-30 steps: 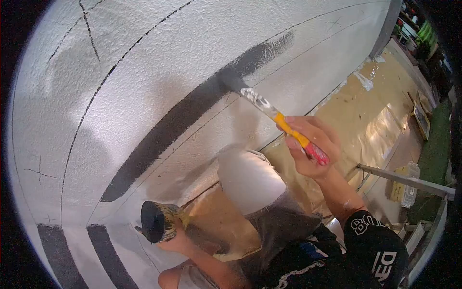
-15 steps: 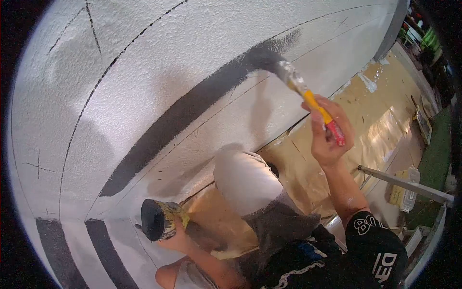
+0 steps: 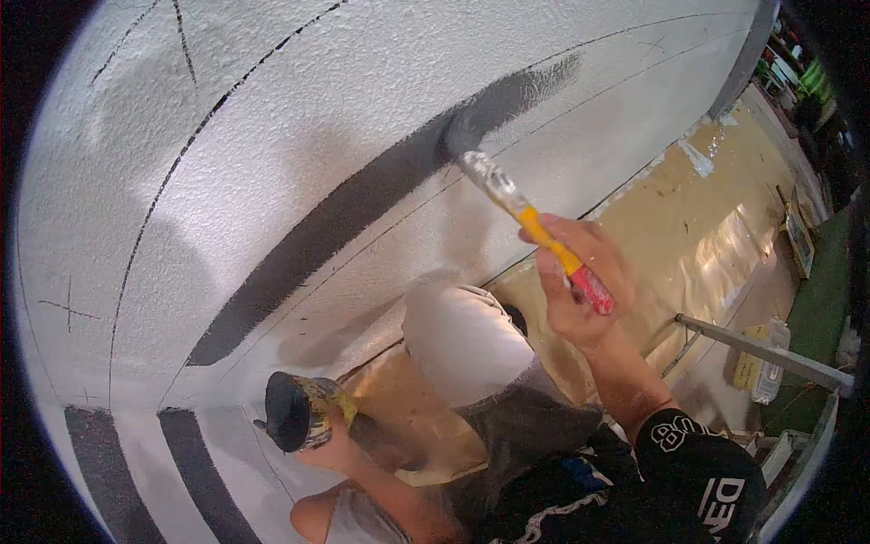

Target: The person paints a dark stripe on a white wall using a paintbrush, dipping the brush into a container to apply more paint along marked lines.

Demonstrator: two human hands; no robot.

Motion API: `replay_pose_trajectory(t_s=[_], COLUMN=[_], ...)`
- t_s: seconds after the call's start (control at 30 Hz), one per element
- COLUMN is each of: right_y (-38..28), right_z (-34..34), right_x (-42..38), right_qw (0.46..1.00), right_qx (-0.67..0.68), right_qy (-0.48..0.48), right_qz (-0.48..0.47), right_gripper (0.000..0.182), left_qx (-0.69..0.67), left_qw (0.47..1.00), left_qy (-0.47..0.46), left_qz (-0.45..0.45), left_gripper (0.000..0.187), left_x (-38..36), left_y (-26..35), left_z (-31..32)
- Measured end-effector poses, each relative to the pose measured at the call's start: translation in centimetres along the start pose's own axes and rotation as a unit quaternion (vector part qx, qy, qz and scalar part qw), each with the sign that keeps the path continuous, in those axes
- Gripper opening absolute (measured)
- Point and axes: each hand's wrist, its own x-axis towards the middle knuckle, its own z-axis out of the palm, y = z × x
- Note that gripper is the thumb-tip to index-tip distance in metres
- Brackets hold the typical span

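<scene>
My right hand (image 3: 584,283) is closed around the yellow and red handle of a paintbrush (image 3: 524,213). The bristles touch a dark grey painted band (image 3: 335,222) that curves across the white textured wall (image 3: 272,154). At the lower left, my left hand (image 3: 335,446) grips a paint can (image 3: 304,412), tilted, with dark paint inside and yellowish smears on its side. Thin dark drawn lines run above and below the band.
Two shorter dark stripes (image 3: 201,462) stand at the lower left of the wall. Brown sheeting (image 3: 662,227) covers the floor. A metal ladder (image 3: 770,349) and a clear plastic container (image 3: 772,363) are at the right.
My right hand and the brush have moved left and slightly down, with the bristles now further left along the band. My left hand and the can have hardly moved.
</scene>
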Motion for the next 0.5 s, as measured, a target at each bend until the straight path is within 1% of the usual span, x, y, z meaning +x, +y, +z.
replay_pose_trajectory(t_s=[0.03, 0.1, 0.17, 0.2, 0.23, 0.27, 0.3, 0.37, 0.4, 0.43, 0.47, 0.5], right_y=[-0.2, -0.7, -1.2, -1.5, -2.0, -2.2, -2.0, -0.9, -0.4, 0.2, 0.7, 1.2], right_z=[-0.1, -0.4, -1.0, -0.9, -0.5, -0.3, -0.3, -0.4, -0.3, -0.3, -0.3, -0.4], right_x=[0.0, 0.1, 0.1, 0.0, 0.0, 0.0, 0.2, 1.2, 1.5, 1.7, 1.7, 1.7], right_qw=[1.0, 0.999, 0.998, 0.998, 0.986, 0.96, 0.96, 0.912, 0.911, 0.9, 0.888, 0.888], right_qx=[0.0, 0.0, 0.063, 0.063, 0.115, 0.166, 0.166, 0.253, 0.254, 0.272, 0.29, 0.29], right_qy=[-0.019, -0.038, -0.007, -0.008, 0.047, 0.102, 0.102, 0.136, 0.136, 0.157, 0.178, 0.177], right_qz=[-0.013, -0.027, 0.025, 0.025, 0.113, 0.2, 0.2, 0.294, 0.294, 0.302, 0.31, 0.31], right_gripper=[0.027, 0.027, 0.025, 0.025, 0.021, 0.018, 0.018, 0.022, 0.022, 0.025, 0.029, 0.029], left_qx=[-0.01, 0.001, 0.01, 0.007, 0.004, 0.005, -0.01, -0.023, -0.009, 0.006, 0.006, 0.006], left_qw=[1.0, 1.0, 1.0, 1.0, 1.0, 1.0, 1.0, 1.0, 1.0, 1.0, 1.0, 1.0], left_qy=[0.0, 0.005, 0.011, 0.006, 0.002, 0.001, 0.001, 0.003, 0.002, 0.001, 0.002, 0.006], left_qz=[0.018, 0.004, -0.012, -0.006, -0.001, -0.001, -0.005, -0.01, 0.0, 0.009, 0.009, 0.001], left_gripper=[0.065, 0.064, 0.062, 0.062, 0.062, 0.062, 0.063, 0.063, 0.064, 0.065, 0.065, 0.065], left_x=[0.1, 0.0, 0.0, 0.0, 0.1, 0.0, 0.0, 0.1, 0.1, 0.1, 0.1, 0.0], left_y=[-0.3, -0.7, -1.3, -1.4, -1.5, -1.4, -0.8, -0.5, -0.6, -0.7, -0.6, -0.5], left_z=[-0.1, -0.2, -0.3, -0.3, -0.3, -0.3, -0.1, -0.1, -0.2, -0.2, -0.2, -0.2])
